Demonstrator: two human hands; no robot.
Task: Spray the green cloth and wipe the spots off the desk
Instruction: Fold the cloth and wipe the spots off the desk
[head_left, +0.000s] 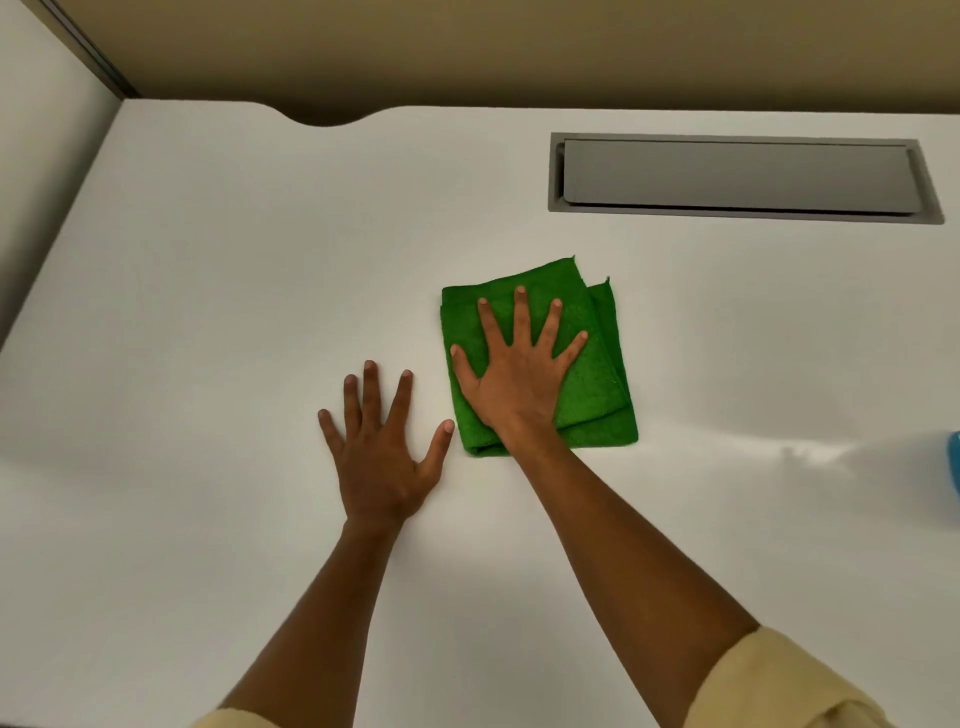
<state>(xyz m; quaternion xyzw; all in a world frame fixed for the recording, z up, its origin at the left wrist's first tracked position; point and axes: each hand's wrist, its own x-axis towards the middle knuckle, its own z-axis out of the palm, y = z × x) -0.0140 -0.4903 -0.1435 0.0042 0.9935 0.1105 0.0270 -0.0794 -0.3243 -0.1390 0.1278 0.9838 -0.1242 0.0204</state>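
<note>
Item one: my right hand (519, 374), laid flat with palm down and fingers spread wide, pressed on top of the green cloth (597, 384). It gripped nothing; the cloth lay under the palm and fingers, not pinched.

Item two: the green cloth, folded into a rough square with layered edges showing at its far and right sides, lay directly beneath my right hand on the white desk (208, 291).

Item three: my left hand (382, 452), also flat and open with fingers splayed, rested on bare desk just left of the cloth. Its thumb tip came close to the cloth's near left corner; I could not tell whether they touched.

Item four: a grey recessed panel (737, 176) was set into the desk, beyond my right hand and to its right.

Item five: a blue object (953, 457), only its edge in view, sat far to the right of my right hand.

Item six: pale yellow sleeves (769, 686), pushed up both forearms.
</note>
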